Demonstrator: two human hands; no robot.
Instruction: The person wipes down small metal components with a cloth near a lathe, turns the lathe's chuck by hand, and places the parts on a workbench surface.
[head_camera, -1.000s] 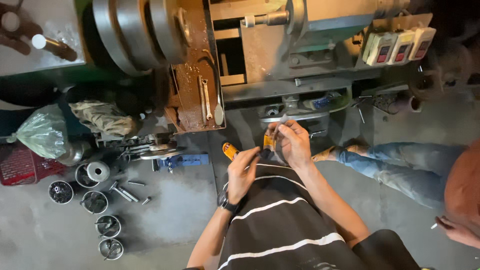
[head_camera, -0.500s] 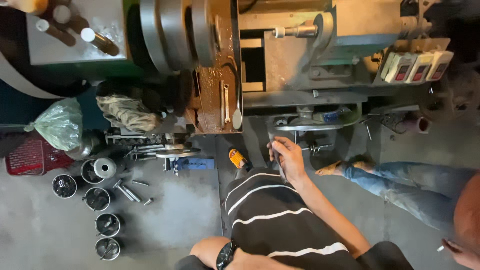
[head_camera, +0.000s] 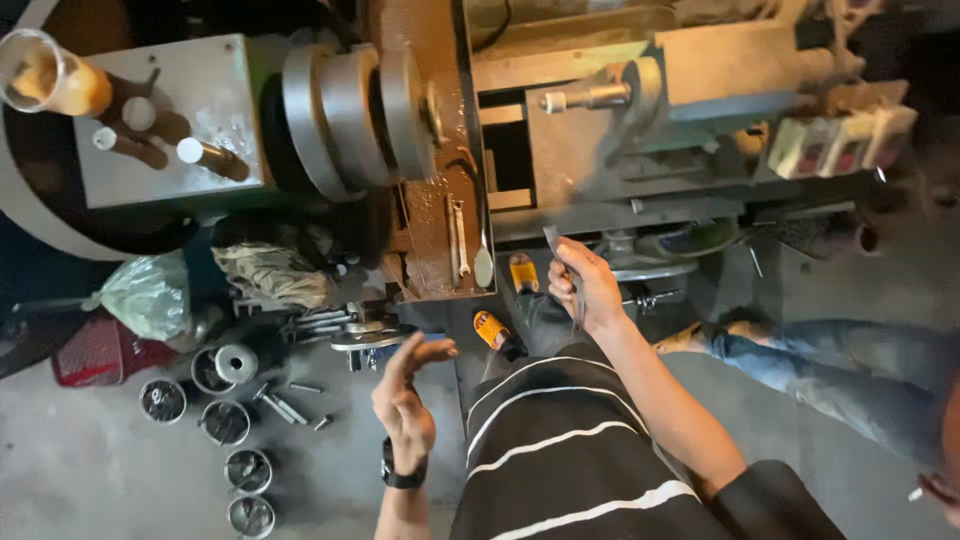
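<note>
My right hand (head_camera: 583, 285) is closed on a thin grey metal strip (head_camera: 562, 262) that sticks up toward the lathe bed (head_camera: 600, 140). My left hand (head_camera: 405, 390) hangs open in the air, fingers spread, a black watch on its wrist, above the floor in front of the rusty lathe end (head_camera: 435, 230). It holds nothing. My striped shirt fills the lower middle of the view.
Large grey pulleys (head_camera: 350, 115) sit on the lathe's left end. Wrenches (head_camera: 458, 240) hang on the rusty panel. Several round metal parts and bolts (head_camera: 225, 400) lie on the floor at left. Another person's jeans leg (head_camera: 830, 360) stretches in from the right.
My left hand has come back into view and opened above the floor. My right hand has risen toward the lathe with the strip. The view has shifted closer to the machine.
</note>
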